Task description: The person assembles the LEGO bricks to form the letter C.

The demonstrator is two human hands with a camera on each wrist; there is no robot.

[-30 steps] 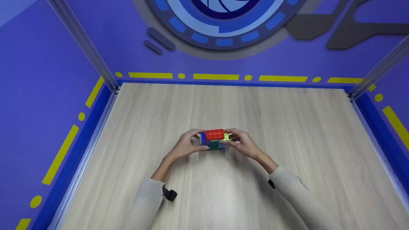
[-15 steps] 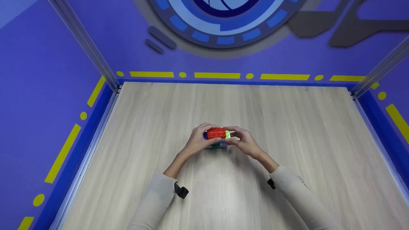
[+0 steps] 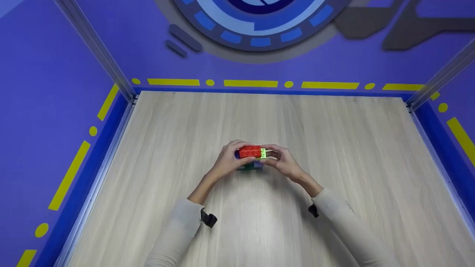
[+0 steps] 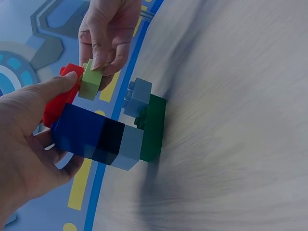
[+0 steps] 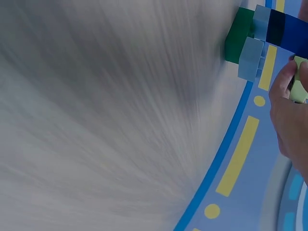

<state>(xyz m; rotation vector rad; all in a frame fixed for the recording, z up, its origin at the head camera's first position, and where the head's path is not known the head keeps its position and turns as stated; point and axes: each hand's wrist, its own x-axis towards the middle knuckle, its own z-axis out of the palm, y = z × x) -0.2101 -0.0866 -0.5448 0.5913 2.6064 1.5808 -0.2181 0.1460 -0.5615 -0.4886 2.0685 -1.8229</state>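
Note:
A small toy-brick structure stands at mid-table. Its base is a green brick (image 4: 154,129) with a light blue brick (image 4: 138,97) at one end. On the other end, another light blue brick (image 4: 129,148), a dark navy one (image 4: 108,141) and a blue one (image 4: 78,130) form a column. The red brick (image 3: 250,151) lies across the top, and my left hand (image 3: 227,160) grips it between thumb and fingers. My right hand (image 3: 285,163) pinches a lime green brick (image 4: 90,82) at the red brick's free end, above the shorter light blue brick.
The wooden tabletop (image 3: 256,222) surrounds the structure. Blue panels with yellow dashes (image 3: 251,83) border the back and sides, with metal posts (image 3: 100,48) at the corners. A black strap piece (image 3: 209,218) sits at the left sleeve.
My left hand has shifted right and up, its thumb moving from the lower bricks onto the red brick. My right hand keeps pinching the lime green brick, nearly in place.

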